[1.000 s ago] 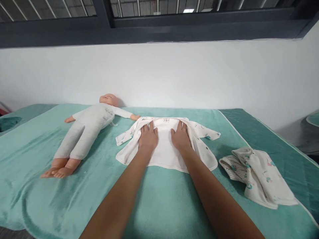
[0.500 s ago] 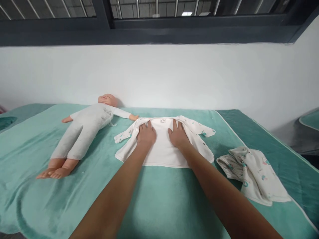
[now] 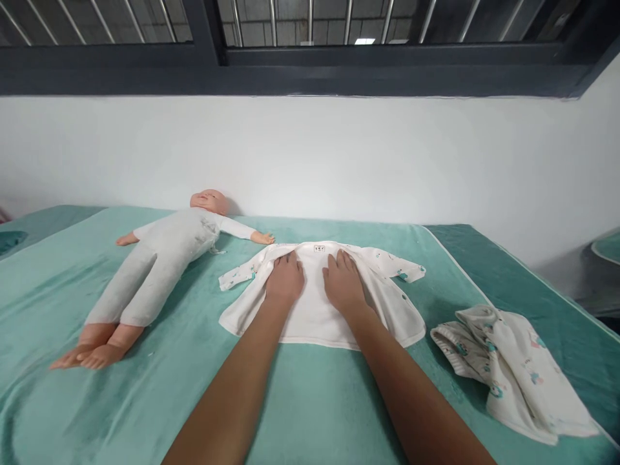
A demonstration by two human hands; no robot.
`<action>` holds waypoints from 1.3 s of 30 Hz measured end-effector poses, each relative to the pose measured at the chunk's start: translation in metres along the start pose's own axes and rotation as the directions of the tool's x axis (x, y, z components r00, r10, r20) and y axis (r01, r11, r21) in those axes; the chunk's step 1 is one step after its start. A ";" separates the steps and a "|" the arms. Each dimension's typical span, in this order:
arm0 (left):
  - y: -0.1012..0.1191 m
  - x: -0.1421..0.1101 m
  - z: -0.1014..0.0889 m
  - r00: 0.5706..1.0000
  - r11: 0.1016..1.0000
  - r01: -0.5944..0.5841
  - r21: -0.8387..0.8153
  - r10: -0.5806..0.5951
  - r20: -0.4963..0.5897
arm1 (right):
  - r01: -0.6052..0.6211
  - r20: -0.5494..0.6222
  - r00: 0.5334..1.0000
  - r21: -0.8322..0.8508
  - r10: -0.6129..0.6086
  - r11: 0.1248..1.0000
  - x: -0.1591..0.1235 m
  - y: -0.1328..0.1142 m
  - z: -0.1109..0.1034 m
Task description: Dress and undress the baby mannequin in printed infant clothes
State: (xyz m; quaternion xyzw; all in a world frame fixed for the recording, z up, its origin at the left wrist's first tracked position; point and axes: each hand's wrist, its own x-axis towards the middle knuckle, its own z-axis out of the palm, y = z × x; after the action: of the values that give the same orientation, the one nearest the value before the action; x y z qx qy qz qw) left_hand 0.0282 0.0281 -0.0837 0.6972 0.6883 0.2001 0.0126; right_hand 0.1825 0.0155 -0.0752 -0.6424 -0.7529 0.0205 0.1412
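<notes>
A small white baby jacket (image 3: 314, 316) lies spread open on the teal blanket (image 3: 300, 400), its printed sleeves stretched out to either side. My left hand (image 3: 285, 279) rests flat on the jacket's inside, left of the neck label, fingers together and stretched out. My right hand (image 3: 343, 283) lies flat beside it on the right half of the lining, fingers stretched out too. Neither hand holds anything. A baby doll (image 3: 159, 255) in a grey suit lies on its back to the left, one arm reaching toward the jacket's sleeve.
A crumpled pair of printed white baby trousers (image 3: 508, 371) lies at the right near the blanket's edge. A darker green mat (image 3: 523, 278) runs along the right side. A white wall and a dark window frame stand behind.
Both hands have stayed flat on the jacket, with the right hand drawn slightly closer to the left. The view has shifted a little.
</notes>
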 end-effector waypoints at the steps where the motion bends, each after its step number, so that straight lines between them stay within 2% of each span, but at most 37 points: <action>1: -0.001 -0.002 0.000 0.999 0.999 -0.035 -0.015 0.035 -0.008 | 0.039 0.019 0.999 0.001 -0.039 0.999 -0.001 -0.003 0.000; 5: -0.001 -0.006 0.005 0.972 0.971 -0.232 -0.048 0.234 0.030 | 0.113 0.105 0.988 0.004 -0.113 0.994 0.001 -0.008 0.002; 7: 0.000 -0.006 0.007 0.961 0.963 -0.268 -0.043 0.270 0.063 | 0.111 0.119 0.987 -0.005 -0.110 0.994 0.003 -0.007 0.002; 13: 0.000 -0.006 0.006 0.971 0.974 -0.225 -0.036 0.227 0.074 | 0.112 0.122 0.986 -0.015 -0.110 0.994 0.003 -0.004 0.000; 21: -0.004 -0.006 -0.002 0.973 0.967 -0.214 -0.137 0.223 0.051 | 0.121 0.106 0.987 0.003 -0.121 0.993 0.003 -0.002 0.000; 26: -0.001 -0.008 -0.007 0.985 0.971 -0.168 -0.173 0.174 0.017 | 0.121 0.110 0.986 0.010 -0.122 0.993 0.003 -0.001 -0.001; 31: 0.001 -0.008 -0.008 0.985 0.967 -0.174 -0.186 0.173 -0.024 | 0.121 0.099 0.988 0.017 -0.122 0.992 0.003 -0.001 0.000; 39: 0.004 -0.009 -0.014 0.986 0.970 -0.165 -0.178 0.164 -0.018 | 0.122 0.091 0.988 0.012 -0.123 0.992 0.003 -0.001 0.000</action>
State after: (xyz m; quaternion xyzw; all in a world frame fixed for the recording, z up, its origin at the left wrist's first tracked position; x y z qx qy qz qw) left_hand 0.0283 0.0157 -0.0715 0.7476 0.6074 0.2625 0.0573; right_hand 0.1812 0.0184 -0.0747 -0.5929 -0.7966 0.0434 0.1094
